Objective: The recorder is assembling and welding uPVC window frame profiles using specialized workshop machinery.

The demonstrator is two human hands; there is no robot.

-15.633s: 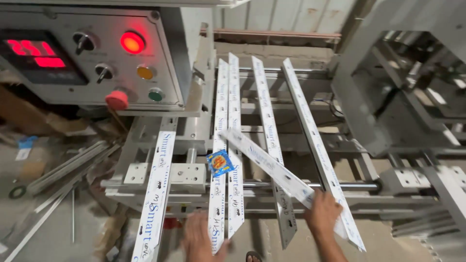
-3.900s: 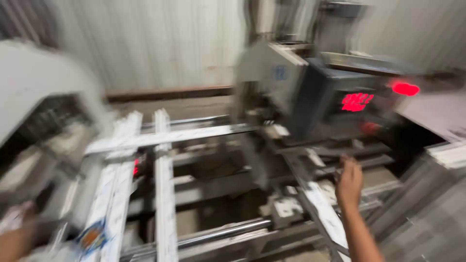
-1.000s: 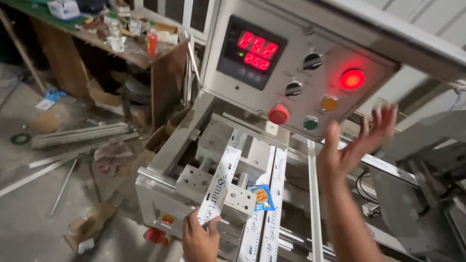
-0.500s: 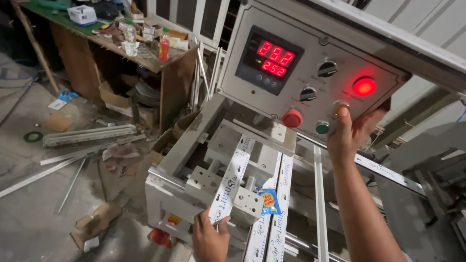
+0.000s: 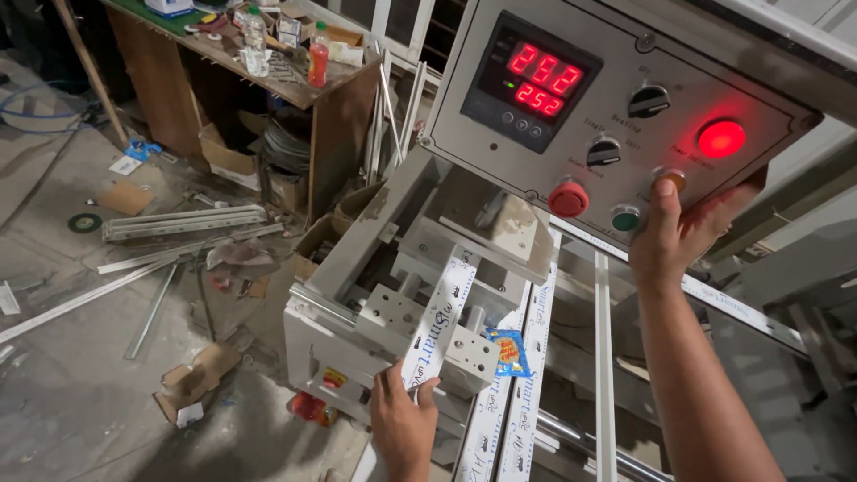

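My left hand grips the near end of a white printed plastic strip that runs up into the grey machine. My right hand reaches up to the machine's control panel, thumb pressed on an amber push button. Close by on the panel are a red mushroom button, a green button, a lit red lamp, two black knobs and a red digital display. More white strips lie side by side on the machine bed, with a small blue and orange sachet on them.
A wooden workbench with bottles and clutter stands at the back left. Metal rails, cardboard scraps and debris litter the concrete floor at left. Machine frames and rods fill the right side.
My right hand rose from open in the air to the control panel and now presses the amber button. My left hand stays on the strip. The view moved closer.
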